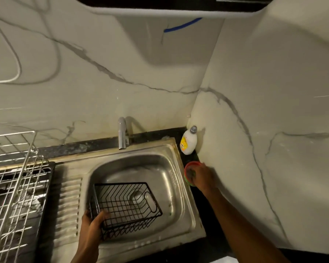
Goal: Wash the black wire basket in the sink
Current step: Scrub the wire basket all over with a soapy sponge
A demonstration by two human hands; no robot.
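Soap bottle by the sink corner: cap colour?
Grey cap on the white soap bottle with a yellow label; the head view, the only one, shows it.

Basket held in the sink

The left hand (92, 223) grips the black wire basket (125, 204) over the sink (180, 202); the right hand (201, 177) reaches into a red-rimmed tub (188, 166) at the counter's right edge.

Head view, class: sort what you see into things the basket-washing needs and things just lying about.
Needed: black wire basket, left hand gripping it, sink, tap, right hand at the red-rimmed tub, white bottle.
Lying about: white wire rack, blue hose.
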